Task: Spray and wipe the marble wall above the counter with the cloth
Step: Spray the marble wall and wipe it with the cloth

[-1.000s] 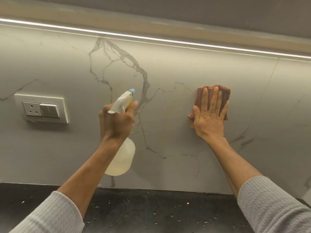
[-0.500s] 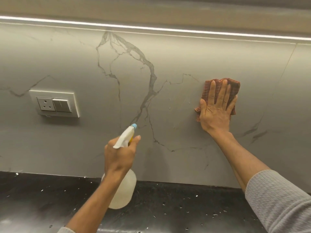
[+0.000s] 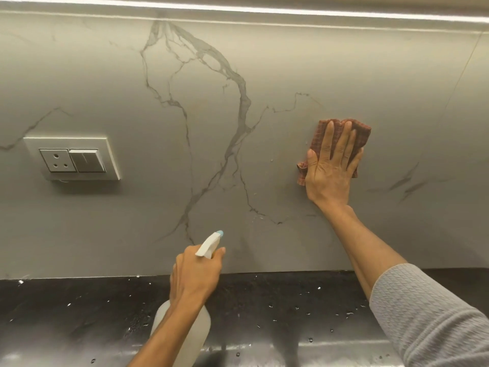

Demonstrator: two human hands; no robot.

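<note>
Head view: right hand (image 3: 329, 172) presses a reddish checked cloth (image 3: 341, 136) flat on the marble wall (image 3: 132, 75), fingers straight.
Left hand (image 3: 194, 275) grips a translucent spray bottle (image 3: 182, 337), fingers curled round its neck, over the black counter (image 3: 277, 308).

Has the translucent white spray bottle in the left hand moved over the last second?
Yes. The spray bottle has dropped: its nozzle, once level with the white wall socket plate, now sits well below it, near the black counter.

Pale grey textured knit sleeve (image 3: 434, 321)
</note>
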